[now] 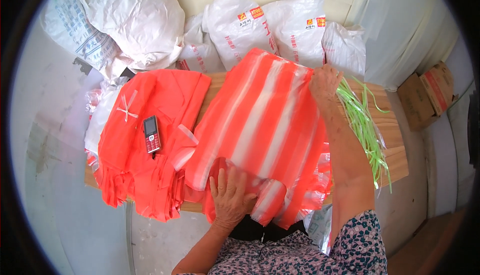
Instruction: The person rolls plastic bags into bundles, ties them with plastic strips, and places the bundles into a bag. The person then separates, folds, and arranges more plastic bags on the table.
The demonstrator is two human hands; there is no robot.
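A red-and-white striped plastic bag (256, 117) lies slanted across the middle of the table, over more striped bags. At its near edge my left hand (231, 197) rests with fingers spread on the plastic, beside a folded-back flap. My right hand (325, 81) is closed at the bag's far right corner, its fingertips partly hidden. Left of the bag is a thick pile of plain red plastic bags (172, 92). On that pile lie a small red-and-black keypad phone (151, 134) and a knotted clear plastic strip (128, 108).
Green plastic strips (364, 135) trail over the right side of the wooden table (397, 161). Stuffed white woven sacks (132, 20) line the back. Cardboard boxes (417, 102) stand at the right, below a pale curtain (405, 30).
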